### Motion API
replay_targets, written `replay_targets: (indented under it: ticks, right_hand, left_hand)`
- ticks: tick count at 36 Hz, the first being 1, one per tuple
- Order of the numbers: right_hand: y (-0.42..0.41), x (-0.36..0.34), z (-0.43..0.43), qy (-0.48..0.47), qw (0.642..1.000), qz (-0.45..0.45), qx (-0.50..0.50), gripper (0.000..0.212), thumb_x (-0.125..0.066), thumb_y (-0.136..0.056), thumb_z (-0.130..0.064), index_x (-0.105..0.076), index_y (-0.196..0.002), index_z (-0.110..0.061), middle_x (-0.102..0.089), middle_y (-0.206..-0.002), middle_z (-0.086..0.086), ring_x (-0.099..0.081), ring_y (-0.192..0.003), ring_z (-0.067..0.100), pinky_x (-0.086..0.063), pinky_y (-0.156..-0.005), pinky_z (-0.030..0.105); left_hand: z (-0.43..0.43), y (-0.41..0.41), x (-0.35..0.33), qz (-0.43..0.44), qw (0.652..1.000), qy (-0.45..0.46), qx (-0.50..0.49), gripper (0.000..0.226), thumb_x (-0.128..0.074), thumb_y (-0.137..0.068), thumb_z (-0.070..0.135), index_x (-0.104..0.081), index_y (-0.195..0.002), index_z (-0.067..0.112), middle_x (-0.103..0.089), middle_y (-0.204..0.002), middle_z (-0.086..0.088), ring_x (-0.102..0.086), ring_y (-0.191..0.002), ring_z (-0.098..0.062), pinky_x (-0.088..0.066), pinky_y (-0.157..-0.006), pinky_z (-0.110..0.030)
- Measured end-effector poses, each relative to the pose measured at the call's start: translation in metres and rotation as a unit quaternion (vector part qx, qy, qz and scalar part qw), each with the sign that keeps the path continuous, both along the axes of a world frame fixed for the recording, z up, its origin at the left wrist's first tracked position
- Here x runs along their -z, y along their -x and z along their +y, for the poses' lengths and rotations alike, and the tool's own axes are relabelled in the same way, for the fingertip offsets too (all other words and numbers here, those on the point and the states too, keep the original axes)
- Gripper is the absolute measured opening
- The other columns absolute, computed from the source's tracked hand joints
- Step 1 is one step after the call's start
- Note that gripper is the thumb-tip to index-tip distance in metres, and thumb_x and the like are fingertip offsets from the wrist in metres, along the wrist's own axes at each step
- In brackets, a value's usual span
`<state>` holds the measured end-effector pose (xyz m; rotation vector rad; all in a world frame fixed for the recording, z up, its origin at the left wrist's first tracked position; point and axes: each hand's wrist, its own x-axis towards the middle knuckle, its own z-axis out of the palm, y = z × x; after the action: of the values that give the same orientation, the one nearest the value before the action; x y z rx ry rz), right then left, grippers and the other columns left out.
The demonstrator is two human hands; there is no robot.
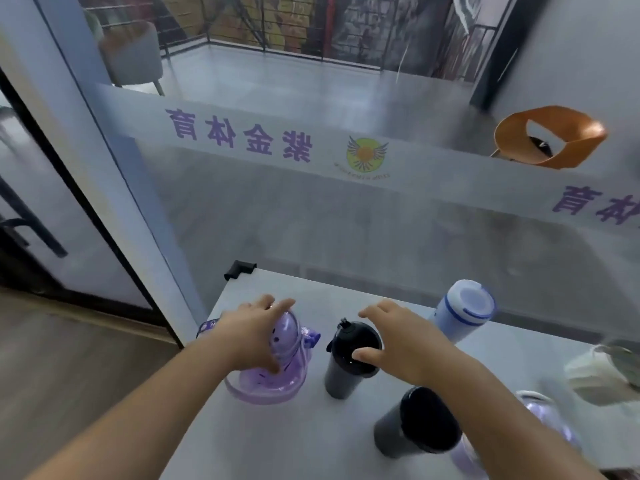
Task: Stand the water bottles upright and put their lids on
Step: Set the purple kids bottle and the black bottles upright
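A purple see-through bottle (273,375) stands at the table's near left. My left hand (254,336) rests over its purple lid, fingers wrapped around the top. Right of it stands a dark grey bottle (341,372) with a black lid. My right hand (394,341) hovers over that lid with fingers spread, the thumb touching its rim. A second dark bottle (415,427) stands nearer to me, partly behind my right forearm. A white bottle with blue rings (460,311) stands upright at the back with its lid on. Another purple bottle (550,424) shows blurred at the right.
The white table (311,445) ends at a glass wall just behind the bottles, with a black corner guard (239,269) at its far left corner. A pale bundled object (602,375) lies at the right edge. An orange chair (550,136) stands beyond the glass.
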<state>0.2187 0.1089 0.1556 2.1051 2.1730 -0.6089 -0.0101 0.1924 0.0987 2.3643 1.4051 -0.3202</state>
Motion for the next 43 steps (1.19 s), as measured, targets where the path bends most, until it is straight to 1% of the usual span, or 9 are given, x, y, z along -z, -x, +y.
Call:
replay_targets:
  ticks: [3,6,9,14,20,25,30,36,43]
  right_hand:
    - [0.004,0.006,0.001,0.005,1.000,0.019,0.003,0.070,-0.061,-0.081,-0.055,-0.035,-0.139,-0.027,-0.038,-0.140,-0.006,-0.040,-0.126,0.019,-0.042,-0.101,0.036]
    - [0.010,0.014,0.001,0.010,1.000,0.022,-0.005,0.071,-0.065,-0.075,-0.056,-0.037,-0.134,-0.029,-0.043,-0.132,-0.006,-0.045,-0.118,0.020,-0.045,-0.096,0.037]
    - [0.015,0.021,0.002,0.019,1.000,0.011,-0.010,0.066,-0.067,-0.075,-0.048,-0.039,-0.130,-0.027,-0.047,-0.124,-0.003,-0.050,-0.109,0.022,-0.048,-0.089,0.037]
    - [0.021,0.029,0.010,0.006,1.000,0.016,0.000,0.057,-0.066,-0.076,-0.037,-0.042,-0.125,-0.022,-0.050,-0.118,0.001,-0.052,-0.101,0.025,-0.050,-0.085,0.038]
    - [0.024,0.029,0.022,0.001,0.999,0.020,0.025,0.052,-0.064,-0.075,-0.036,-0.045,-0.121,-0.020,-0.053,-0.114,0.002,-0.052,-0.100,0.025,-0.049,-0.083,0.036]
    - [0.021,0.028,0.032,-0.005,0.999,0.017,0.043,0.053,-0.064,-0.075,-0.035,-0.045,-0.122,-0.019,-0.052,-0.115,0.002,-0.051,-0.101,0.026,-0.049,-0.084,0.037]
    - [0.017,0.029,0.042,-0.018,0.998,0.023,0.056,0.053,-0.063,-0.074,-0.034,-0.044,-0.122,-0.021,-0.053,-0.113,0.001,-0.050,-0.101,0.025,-0.051,-0.083,0.038]
    - [0.015,0.032,0.057,-0.026,0.998,0.031,0.057,0.059,-0.062,-0.074,-0.035,-0.041,-0.128,-0.023,-0.052,-0.120,0.000,-0.049,-0.106,0.025,-0.050,-0.086,0.037]
    - [0.017,0.030,0.077,-0.043,0.997,0.037,0.058,0.058,-0.064,-0.075,-0.034,-0.042,-0.128,-0.023,-0.053,-0.118,0.001,-0.051,-0.102,0.025,-0.049,-0.084,0.035]
  left_hand:
    - [0.002,-0.001,0.002,0.007,1.000,-0.008,0.012,0.113,-0.079,-0.053,0.055,-0.009,-0.141,0.044,-0.030,-0.142,0.007,-0.050,-0.114,-0.024,-0.049,-0.093,-0.042]
    - [0.003,0.001,0.004,-0.013,1.000,-0.012,0.025,0.101,-0.078,-0.053,0.050,-0.018,-0.134,0.044,-0.036,-0.134,0.007,-0.054,-0.103,-0.023,-0.052,-0.085,-0.037]
    - [0.005,0.004,0.003,-0.024,0.999,-0.013,0.045,0.092,-0.077,-0.054,0.044,-0.024,-0.129,0.044,-0.039,-0.128,0.010,-0.055,-0.097,-0.020,-0.051,-0.076,-0.031]
    - [0.018,0.010,0.001,-0.045,0.999,-0.013,0.026,0.089,-0.075,-0.053,0.040,-0.027,-0.128,0.043,-0.040,-0.124,0.010,-0.055,-0.091,-0.020,-0.054,-0.071,-0.031]
    - [0.052,0.017,-0.008,-0.066,0.997,-0.028,-0.012,0.091,-0.078,-0.054,0.035,-0.031,-0.132,0.040,-0.023,-0.130,0.003,-0.054,-0.092,-0.023,-0.053,-0.080,-0.033]
    - [0.083,0.019,-0.011,-0.071,0.996,-0.040,-0.023,0.090,-0.080,-0.055,0.034,-0.033,-0.132,0.038,-0.030,-0.126,0.002,-0.056,-0.092,-0.024,-0.051,-0.076,-0.032]
    - [0.107,0.020,-0.009,-0.085,0.995,-0.034,-0.035,0.091,-0.081,-0.057,0.031,-0.032,-0.134,0.037,-0.030,-0.128,0.002,-0.053,-0.099,-0.026,-0.052,-0.082,-0.035]
    - [0.124,0.022,0.001,-0.096,0.994,-0.016,-0.044,0.095,-0.081,-0.058,0.028,-0.030,-0.138,0.035,-0.030,-0.132,0.002,-0.050,-0.106,-0.026,-0.051,-0.088,-0.037]
    - [0.132,0.024,0.011,-0.133,0.989,-0.015,-0.061,0.094,-0.079,-0.059,0.026,-0.030,-0.138,0.037,-0.030,-0.132,0.005,-0.047,-0.109,-0.025,-0.051,-0.088,-0.039]
